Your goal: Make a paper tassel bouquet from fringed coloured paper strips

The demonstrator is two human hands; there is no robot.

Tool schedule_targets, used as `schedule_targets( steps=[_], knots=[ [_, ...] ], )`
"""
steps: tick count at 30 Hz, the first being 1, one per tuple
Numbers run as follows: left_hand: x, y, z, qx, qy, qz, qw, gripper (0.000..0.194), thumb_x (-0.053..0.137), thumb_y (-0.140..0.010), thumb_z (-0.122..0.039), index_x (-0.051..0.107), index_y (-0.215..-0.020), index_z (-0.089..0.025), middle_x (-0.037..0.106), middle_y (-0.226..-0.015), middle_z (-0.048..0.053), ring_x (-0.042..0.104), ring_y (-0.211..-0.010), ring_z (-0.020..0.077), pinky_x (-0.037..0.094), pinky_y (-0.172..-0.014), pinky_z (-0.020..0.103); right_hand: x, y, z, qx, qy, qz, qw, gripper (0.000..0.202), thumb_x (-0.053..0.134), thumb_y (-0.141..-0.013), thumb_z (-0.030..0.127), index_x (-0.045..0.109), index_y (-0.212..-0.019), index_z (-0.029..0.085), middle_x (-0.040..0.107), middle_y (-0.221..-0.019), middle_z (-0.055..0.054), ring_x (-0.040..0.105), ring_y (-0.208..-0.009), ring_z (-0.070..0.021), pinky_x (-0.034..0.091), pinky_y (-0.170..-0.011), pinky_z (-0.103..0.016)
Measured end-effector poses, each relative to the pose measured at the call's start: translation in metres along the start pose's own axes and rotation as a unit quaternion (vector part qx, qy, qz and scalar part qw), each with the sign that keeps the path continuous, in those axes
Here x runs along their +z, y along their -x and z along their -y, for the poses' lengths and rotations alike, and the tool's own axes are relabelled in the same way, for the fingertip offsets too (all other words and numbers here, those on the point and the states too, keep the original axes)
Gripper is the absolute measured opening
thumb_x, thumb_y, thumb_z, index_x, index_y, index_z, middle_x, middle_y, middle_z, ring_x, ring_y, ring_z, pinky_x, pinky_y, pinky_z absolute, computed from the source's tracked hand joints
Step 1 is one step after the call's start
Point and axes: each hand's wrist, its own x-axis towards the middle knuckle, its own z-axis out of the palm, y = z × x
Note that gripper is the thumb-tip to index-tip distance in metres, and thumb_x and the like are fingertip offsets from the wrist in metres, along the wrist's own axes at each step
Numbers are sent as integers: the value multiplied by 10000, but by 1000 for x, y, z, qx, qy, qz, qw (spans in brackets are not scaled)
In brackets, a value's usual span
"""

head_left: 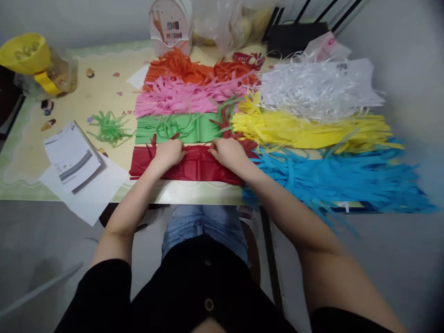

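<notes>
Flat along the table's near edge lies a dark red fringed tissue-paper strip (199, 164), its ends cut into narrow ribbons. My left hand (169, 153) has its fingers curled on the strip's upper edge, left of the middle. On the same edge, farther right, my right hand (227, 152) pinches the red paper with bent fingers. Just beyond the hands is a green fringed strip (187, 127), with a pink one (194, 95) and an orange one (197, 71) behind it. To the right lie yellow (305, 132) and blue (333, 175) fringed strips.
White shiny fringe (294, 88) lies at the back right, before a black router (294, 37). A green shredded tuft (111, 127) and a stack of papers (72, 155) are on the left. A yellow-topped jar (62, 76) and a white bucket (169, 27) stand farther back.
</notes>
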Motion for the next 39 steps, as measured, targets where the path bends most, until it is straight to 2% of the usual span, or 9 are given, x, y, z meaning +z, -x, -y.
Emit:
schedule_targets(
  steps=[5,7,10,12,17,20,22,30,39],
  knots=[
    [-5,6,-4,-1,-15,-11,1000,335,615,-989,-311,767,-1200,-100,777,-1227,247,719,-1229,427,538,-1062,560,0,-3,0,-7,9,7,1000,350,528,-1062,336,759,-1243,146,798,-1205,-205,746,-1181,-366,533,-963,-401],
    [-2,19,-14,14,-42,-95,994,341,534,-1022,-216,736,-1267,-89,730,-1348,254,647,-1351,426,466,-1152,612,0,-3,1,-10,14,9,1000,349,533,-1063,343,754,-1247,146,795,-1200,-211,747,-1176,-359,535,-953,-392],
    [11,38,-32,124,-85,-205,967,435,364,-1059,-98,693,-1341,-62,618,-1527,252,532,-1486,368,398,-1239,564,-1,-2,3,-11,21,8,1000,347,527,-1066,337,748,-1250,144,794,-1179,-214,749,-1162,-356,533,-925,-383],
    [23,44,-40,174,-102,-174,964,441,345,-1058,-79,693,-1321,-14,666,-1426,272,610,-1369,344,475,-1154,485,-2,-3,3,-12,25,6,1000,343,524,-1067,335,745,-1247,144,793,-1164,-210,750,-1150,-356,528,-902,-375],
    [40,41,-39,146,-114,-131,974,395,369,-1026,-46,705,-1226,4,701,-1218,257,655,-1166,337,539,-910,409,-1,7,5,-18,44,-33,998,394,408,-1097,275,689,-1302,91,751,-1201,-253,711,-1128,-360,488,-888,-402],
    [40,36,-36,147,-101,-148,973,388,360,-1037,-51,705,-1213,-22,698,-1212,244,643,-1177,319,541,-914,389,8,22,10,-128,67,-80,986,389,370,-1089,197,680,-1283,66,701,-1283,-260,629,-1182,-346,447,-967,-416],
    [38,36,-35,140,-90,-148,975,389,353,-1044,-55,694,-1230,-22,689,-1239,247,632,-1207,323,542,-940,391,16,30,12,-185,75,-64,978,383,386,-1073,151,682,-1296,56,694,-1304,-240,596,-1187,-326,430,-985,-397],
    [28,42,-33,110,-103,-113,982,418,320,-1056,-61,666,-1284,-5,663,-1315,263,619,-1281,361,533,-957,412,22,32,4,-144,132,-56,979,495,272,-1084,98,681,-1350,14,692,-1297,-253,573,-1211,-349,379,-954,-428],
    [35,33,-24,126,-97,-123,980,451,354,-1092,-135,656,-1412,-35,692,-1342,234,623,-1293,339,498,-1022,433,24,25,-4,-196,95,-66,974,480,320,-1096,152,741,-1309,65,746,-1219,-211,576,-1137,-306,351,-954,-408]
  ],
)
